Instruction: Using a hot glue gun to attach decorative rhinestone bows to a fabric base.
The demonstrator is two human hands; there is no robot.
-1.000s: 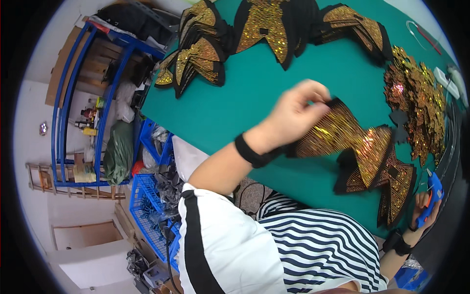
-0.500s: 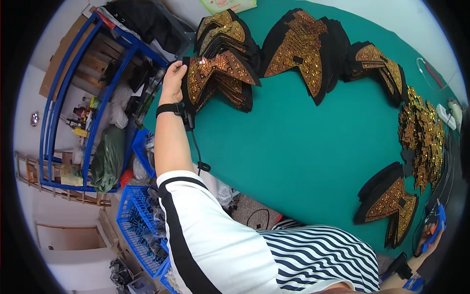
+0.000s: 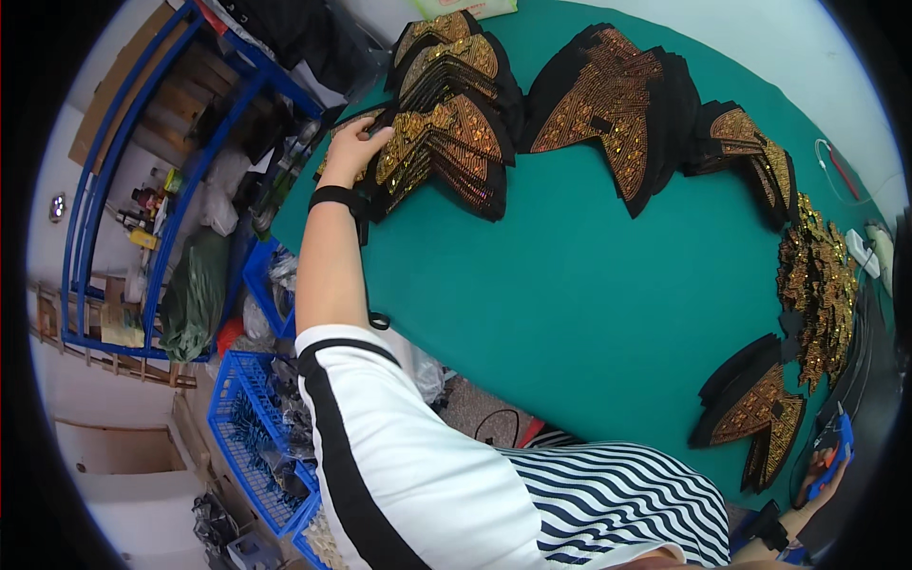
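At the table's far left edge my left hand [image 3: 351, 152] is closed on a sequined black fabric piece [image 3: 365, 121], tilted and mostly hidden by the fingers. Right beside it lies a fanned stack of such pieces [image 3: 456, 138], winged in shape and covered in gold and orange sequins. Low at the right rim, my right hand [image 3: 819, 475] grips a blue tool [image 3: 842, 446]; its exact kind is unclear. A smaller stack of sequined pieces [image 3: 760, 408] sits near that hand.
The table is covered in green cloth [image 3: 589, 304]. More sequined stacks [image 3: 608, 104] line its far side, with a heap of gold sequined strips [image 3: 817, 294] at the right. A blue shelf rack [image 3: 204, 180] and blue plastic baskets [image 3: 237, 408] stand to the left.
The sequined piece in my left hand has come off the top of the near-left stack and moved left, tilting up. My right hand keeps its hold on the blue tool.
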